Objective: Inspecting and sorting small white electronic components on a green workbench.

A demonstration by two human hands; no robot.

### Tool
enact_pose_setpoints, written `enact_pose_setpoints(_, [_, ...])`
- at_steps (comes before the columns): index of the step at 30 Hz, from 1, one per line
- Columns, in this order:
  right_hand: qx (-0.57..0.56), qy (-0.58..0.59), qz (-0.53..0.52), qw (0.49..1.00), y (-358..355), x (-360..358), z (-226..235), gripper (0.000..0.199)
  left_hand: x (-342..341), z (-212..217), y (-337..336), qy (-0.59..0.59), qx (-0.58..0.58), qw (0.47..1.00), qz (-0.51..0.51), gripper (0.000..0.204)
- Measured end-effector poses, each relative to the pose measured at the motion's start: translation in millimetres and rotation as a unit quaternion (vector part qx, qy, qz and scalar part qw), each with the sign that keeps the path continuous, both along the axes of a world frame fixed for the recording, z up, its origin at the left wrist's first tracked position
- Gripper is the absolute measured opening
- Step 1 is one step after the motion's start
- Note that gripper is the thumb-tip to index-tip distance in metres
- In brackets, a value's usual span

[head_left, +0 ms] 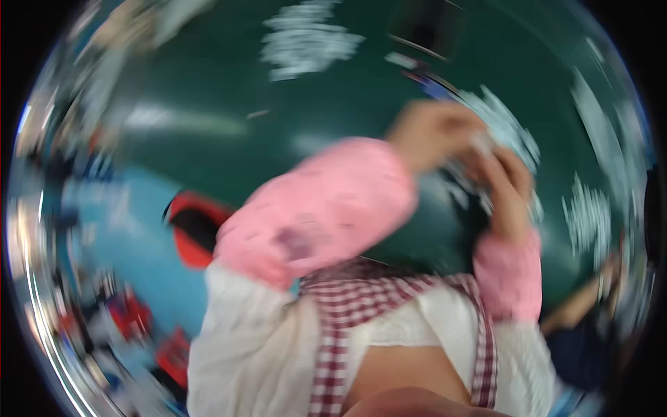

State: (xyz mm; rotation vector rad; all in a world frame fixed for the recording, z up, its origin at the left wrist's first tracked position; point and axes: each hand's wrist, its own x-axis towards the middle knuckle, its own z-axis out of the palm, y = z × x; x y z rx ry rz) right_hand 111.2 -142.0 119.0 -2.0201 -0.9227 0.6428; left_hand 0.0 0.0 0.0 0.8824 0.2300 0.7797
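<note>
My left hand (432,132) and my right hand (511,182) meet above the right part of a green worktable (208,156). Their fingers are closed in a pinch around a small white piece (481,142), blurred by motion; its exact kind cannot be made out. Just beyond my hands, a heap of thin whitish pieces (511,128) lies on the green surface. A few more pale pieces lie partly hidden under my fingers. Pink sleeve covers are on both my forearms.
Another pale heap (306,42) lies at the far left, and one more (587,215) at the right. Far off are a dark tray-like object (425,28) and a blue item (438,88). A red and black object (191,229) is by my left elbow. Another person's arm (577,306) shows at right.
</note>
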Motion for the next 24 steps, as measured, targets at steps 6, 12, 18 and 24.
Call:
enact_pose_setpoints(6, [0.205,0.177,-0.038,0.962,-26,-11,-86,0.015,26,-25,-12,0.038,0.043,0.974,-0.220,0.015])
enact_pose_setpoints(12, [0.236,0.270,-0.001,0.933,-12,7,-136,0.016,25,-45,1,0.114,0.031,0.971,-0.207,0.016])
enact_pose_setpoints(18, [0.256,0.268,-0.008,0.929,-4,-2,-142,0.016,20,-48,9,0.114,0.029,0.968,-0.220,0.018])
enact_pose_setpoints(24, [0.258,0.269,-0.006,0.928,-2,-4,-141,0.017,18,-47,11,0.113,0.032,0.967,-0.227,0.018])
